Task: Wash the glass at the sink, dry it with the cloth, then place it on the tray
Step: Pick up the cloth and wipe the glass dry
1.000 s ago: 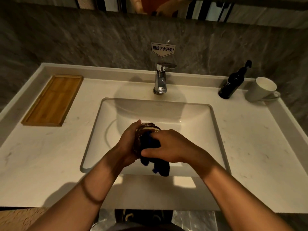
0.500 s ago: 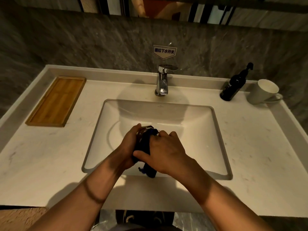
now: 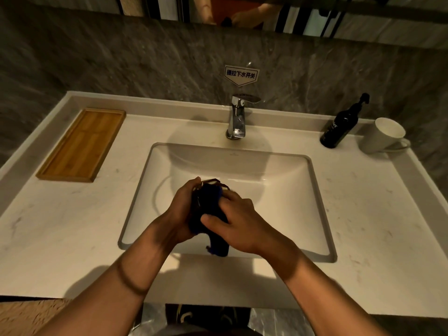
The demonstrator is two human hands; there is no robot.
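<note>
Both hands over the sink [image 3: 286, 190]: left hand [image 3: 180, 214] curled round the glass [image 3: 213, 183], only its rim showing; right hand [image 3: 238, 226] pinching the dark blue cloth [image 3: 208, 209] against it, one end dangling. Further out on the pale table [image 3: 363, 214]: empty wooden tray [image 3: 81, 145] far left, chrome tap [image 3: 237, 117] behind the basin, dark pump bottle [image 3: 339, 127] and white mug [image 3: 383, 135] far right. Grey stone wall behind.

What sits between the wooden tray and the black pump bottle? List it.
In the head view, between the wooden tray and the black pump bottle lie bare countertop, the faucet and the sink basin's back edge.
</note>
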